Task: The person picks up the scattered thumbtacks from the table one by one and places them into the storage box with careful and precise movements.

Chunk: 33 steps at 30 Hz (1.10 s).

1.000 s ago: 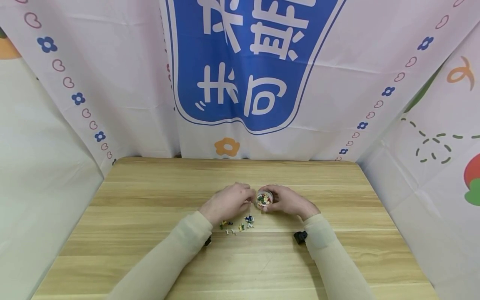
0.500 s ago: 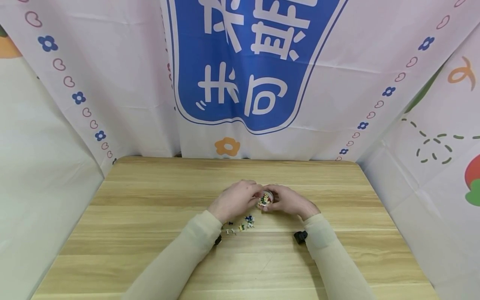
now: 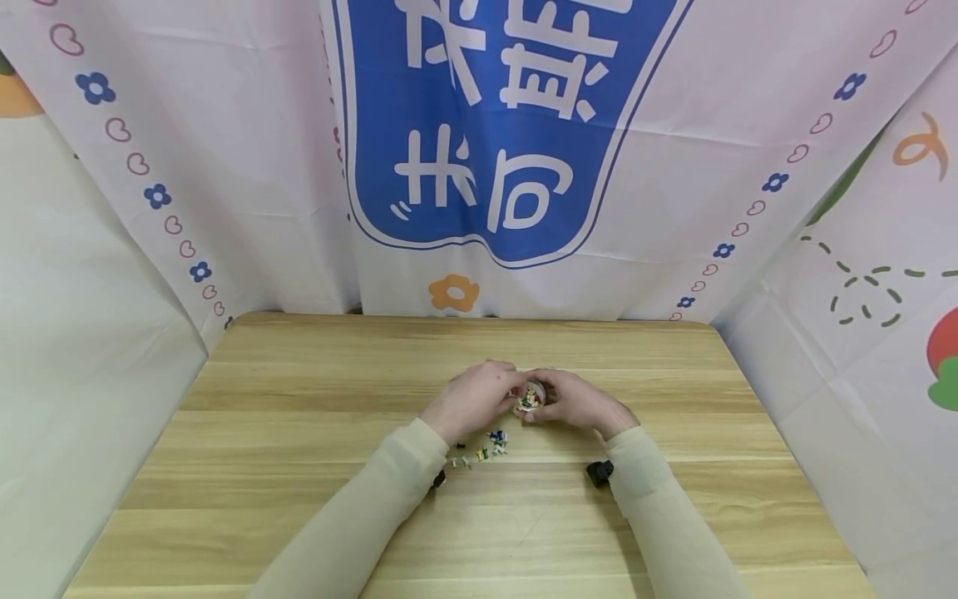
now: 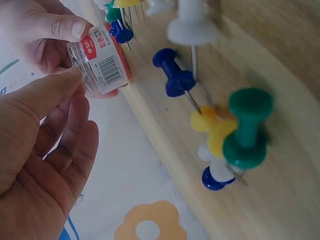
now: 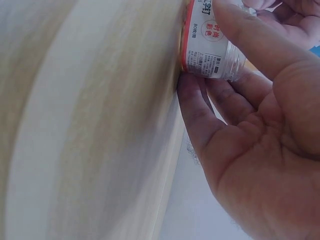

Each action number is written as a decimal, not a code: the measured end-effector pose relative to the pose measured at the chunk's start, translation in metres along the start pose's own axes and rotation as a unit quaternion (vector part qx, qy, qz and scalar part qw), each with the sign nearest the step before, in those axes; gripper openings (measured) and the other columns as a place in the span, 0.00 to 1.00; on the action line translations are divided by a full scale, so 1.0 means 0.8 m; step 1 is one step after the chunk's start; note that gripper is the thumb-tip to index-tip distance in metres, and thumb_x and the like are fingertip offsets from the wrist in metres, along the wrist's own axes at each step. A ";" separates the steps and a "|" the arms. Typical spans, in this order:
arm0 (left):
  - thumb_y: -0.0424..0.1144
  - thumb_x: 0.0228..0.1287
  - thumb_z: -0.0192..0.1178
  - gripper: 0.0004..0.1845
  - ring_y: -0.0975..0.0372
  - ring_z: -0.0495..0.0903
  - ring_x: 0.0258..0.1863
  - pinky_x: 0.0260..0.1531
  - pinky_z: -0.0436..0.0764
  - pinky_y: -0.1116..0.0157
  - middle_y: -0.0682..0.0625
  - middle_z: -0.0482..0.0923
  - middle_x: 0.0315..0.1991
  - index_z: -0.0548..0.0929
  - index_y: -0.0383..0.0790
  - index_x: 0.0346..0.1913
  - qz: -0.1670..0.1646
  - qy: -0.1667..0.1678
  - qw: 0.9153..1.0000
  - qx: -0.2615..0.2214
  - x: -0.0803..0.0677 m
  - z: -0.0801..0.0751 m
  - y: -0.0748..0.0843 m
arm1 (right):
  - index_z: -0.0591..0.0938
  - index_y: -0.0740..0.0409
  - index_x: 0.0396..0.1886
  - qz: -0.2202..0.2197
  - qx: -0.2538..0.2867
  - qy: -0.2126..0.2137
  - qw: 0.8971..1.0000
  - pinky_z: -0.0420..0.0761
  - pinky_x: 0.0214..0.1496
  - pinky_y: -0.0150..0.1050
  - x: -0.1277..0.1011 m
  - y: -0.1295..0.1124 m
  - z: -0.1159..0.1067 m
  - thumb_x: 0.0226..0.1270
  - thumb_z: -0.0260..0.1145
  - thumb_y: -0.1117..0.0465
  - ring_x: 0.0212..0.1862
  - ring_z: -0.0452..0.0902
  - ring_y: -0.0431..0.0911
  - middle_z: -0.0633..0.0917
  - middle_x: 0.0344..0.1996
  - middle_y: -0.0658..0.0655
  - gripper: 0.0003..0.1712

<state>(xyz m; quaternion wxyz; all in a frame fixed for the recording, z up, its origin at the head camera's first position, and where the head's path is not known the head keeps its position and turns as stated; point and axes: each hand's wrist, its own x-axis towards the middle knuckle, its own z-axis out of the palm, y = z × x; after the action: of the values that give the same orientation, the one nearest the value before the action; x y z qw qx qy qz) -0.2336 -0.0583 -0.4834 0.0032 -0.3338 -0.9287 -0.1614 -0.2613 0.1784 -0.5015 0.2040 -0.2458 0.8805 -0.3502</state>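
A small clear jar [image 3: 530, 396] of colored push pins stands on the table, its printed label [image 4: 106, 60] facing the left wrist camera. My right hand [image 3: 580, 403] grips the jar with thumb and fingers around its side. My left hand [image 3: 479, 398] is at the jar's mouth, thumb and fingertips close together. Something whitish shows by those fingertips in the right wrist view, too unclear to tell whether they hold it. Loose push pins in blue, white, yellow and green lie below the left hand, among them a green push pin [image 4: 247, 128] and a blue push pin [image 4: 174, 73].
The wooden table [image 3: 314, 366] ends at a printed curtain [image 3: 284, 166] behind, with more cloth at both sides. Dark wrist cameras sit under both sleeves, the right camera [image 3: 599, 474] showing plainly.
My left hand has moved right, from beside the jar to its mouth, and now hides part of the opening and some loose pins. The right hand and jar have stayed in place.
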 end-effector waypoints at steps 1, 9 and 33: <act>0.37 0.86 0.73 0.08 0.59 0.94 0.53 0.61 0.94 0.58 0.52 0.94 0.51 0.94 0.47 0.59 0.002 0.000 1.000 0.003 0.000 0.000 0.000 | 0.82 0.57 0.83 0.001 0.000 0.000 1.000 0.78 0.52 0.42 0.000 -0.001 0.000 0.78 0.85 0.57 0.47 0.77 0.46 0.86 0.46 0.56 0.38; 0.37 0.85 0.74 0.08 0.58 0.94 0.54 0.60 0.95 0.58 0.51 0.94 0.54 0.95 0.47 0.59 0.008 -0.008 1.000 0.007 -0.004 -0.009 0.000 | 0.82 0.57 0.82 0.001 -0.001 0.000 1.000 0.79 0.54 0.43 0.000 -0.001 0.000 0.78 0.85 0.57 0.48 0.78 0.46 0.87 0.49 0.57 0.38; 0.31 0.77 0.77 0.06 0.67 0.81 0.36 0.40 0.85 0.70 0.56 0.89 0.39 0.92 0.46 0.42 0.043 -0.123 0.991 0.037 -0.049 -0.038 -0.013 | 0.84 0.57 0.80 0.000 0.004 0.004 1.000 0.82 0.84 0.63 0.003 0.001 0.003 0.75 0.86 0.60 0.73 0.86 0.57 0.89 0.74 0.63 0.37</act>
<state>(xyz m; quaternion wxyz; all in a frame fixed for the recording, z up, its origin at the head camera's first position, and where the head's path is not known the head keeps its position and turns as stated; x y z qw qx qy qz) -0.2127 -0.0994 -0.4619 -0.0916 -0.3908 -0.9120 -0.0843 -0.2622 0.1762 -0.5040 0.2016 -0.2437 0.8800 -0.3544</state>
